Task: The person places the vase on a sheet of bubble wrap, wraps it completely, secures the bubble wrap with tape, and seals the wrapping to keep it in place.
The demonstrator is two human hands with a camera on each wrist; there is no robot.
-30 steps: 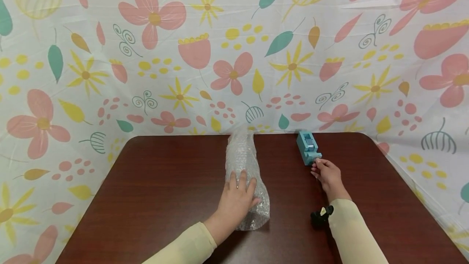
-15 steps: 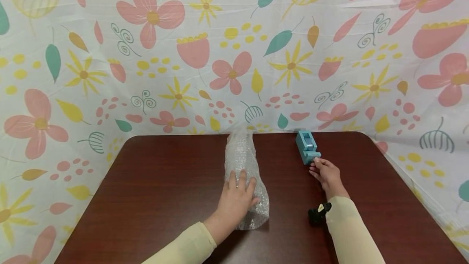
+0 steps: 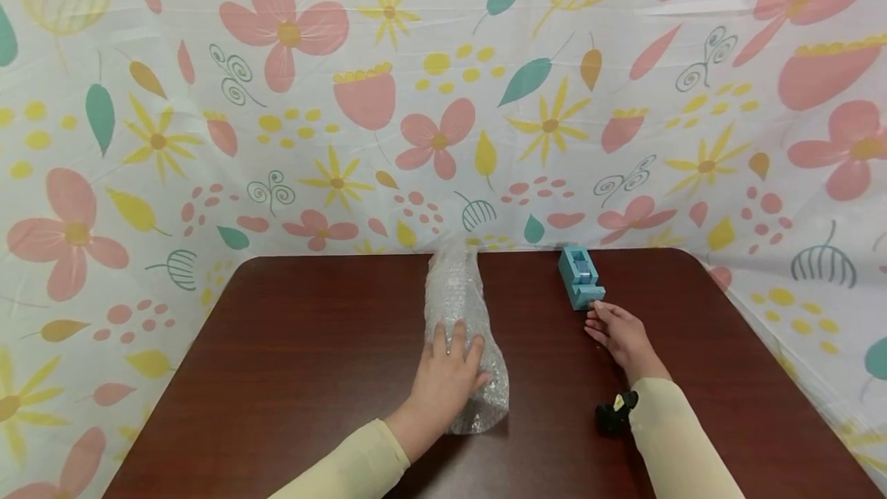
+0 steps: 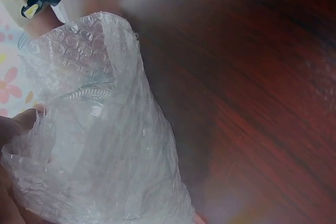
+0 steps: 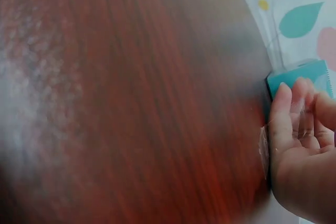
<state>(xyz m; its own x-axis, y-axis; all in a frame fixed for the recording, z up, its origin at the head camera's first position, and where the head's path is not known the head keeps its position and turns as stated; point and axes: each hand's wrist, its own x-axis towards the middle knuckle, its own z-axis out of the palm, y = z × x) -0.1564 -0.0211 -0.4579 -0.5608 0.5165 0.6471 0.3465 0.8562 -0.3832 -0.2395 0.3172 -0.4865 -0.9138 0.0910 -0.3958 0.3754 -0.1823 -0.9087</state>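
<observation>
A long bundle of bubble wrap (image 3: 453, 291) lies on the table, narrowing toward the back; in the left wrist view, a ridged clear edge (image 4: 92, 93) shows inside its mouth. My left hand (image 3: 443, 383) rests over the near part of the bundle, fingers spread along its top. Back right stands a light blue tape dispenser (image 3: 579, 277) with a clear roll in it. Right at its cutter end, my right hand (image 3: 620, 337) pinches clear tape (image 5: 302, 109) between thumb and fingers. The right wrist view shows this hand beside the dispenser, the other fingers loosely bent.
Both hands work on a dark red-brown wooden table (image 3: 312, 345) with rounded far corners. Behind it hangs a white cloth (image 3: 443, 60) printed with flowers and leaves. A small clear scrap (image 5: 264, 150) shows near the right hand. A black wrist camera (image 3: 611, 413) sits at the right sleeve.
My right hand has drawn slightly toward me from the dispenser's cutter end, and its forearm has swung a little to the right. The left hand and the bundle have stayed put.
</observation>
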